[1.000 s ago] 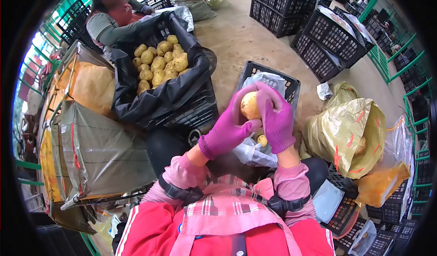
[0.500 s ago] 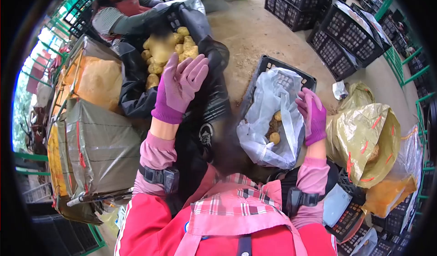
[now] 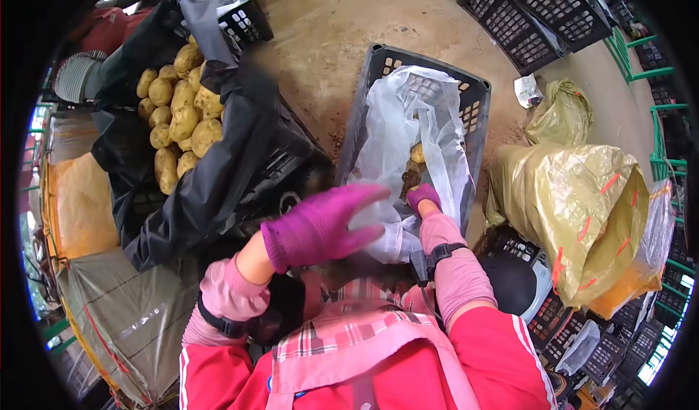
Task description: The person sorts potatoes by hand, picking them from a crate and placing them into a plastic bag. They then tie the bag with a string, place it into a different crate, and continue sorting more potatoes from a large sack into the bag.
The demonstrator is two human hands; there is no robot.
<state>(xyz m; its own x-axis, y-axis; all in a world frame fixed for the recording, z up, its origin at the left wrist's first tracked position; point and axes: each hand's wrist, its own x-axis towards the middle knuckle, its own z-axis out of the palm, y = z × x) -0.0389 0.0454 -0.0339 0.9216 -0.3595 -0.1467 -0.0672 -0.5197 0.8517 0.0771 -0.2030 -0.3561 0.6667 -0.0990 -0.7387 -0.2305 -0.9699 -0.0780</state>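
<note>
My right hand (image 3: 423,199), in a purple glove, reaches down into the plastic-lined crate. Its fingers are closed on a potato (image 3: 413,188), of which only a small edge shows. A second potato (image 3: 417,153) lies just beyond, inside the whitish plastic liner (image 3: 389,111) of the black crate (image 3: 475,104). My left hand (image 3: 313,229), also gloved and slightly smeared by motion, hovers left of the liner's near end. Its fingers are spread and hold nothing. Farther left, several potatoes (image 3: 184,122) are heaped in a crate lined with black cloth (image 3: 244,129).
An olive-yellow sack (image 3: 561,199) with red marks lies to the right. Black crates (image 3: 510,24) are stacked at the back right. A grey-green tarp-covered bundle (image 3: 131,322) stands at lower left. Another person's sleeve (image 3: 75,76) shows at upper left.
My view has tilted down and shifted. My right hand has gone from the crate's right side down onto a potato inside. My left hand has moved from near the heaped potatoes toward the plastic-lined crate.
</note>
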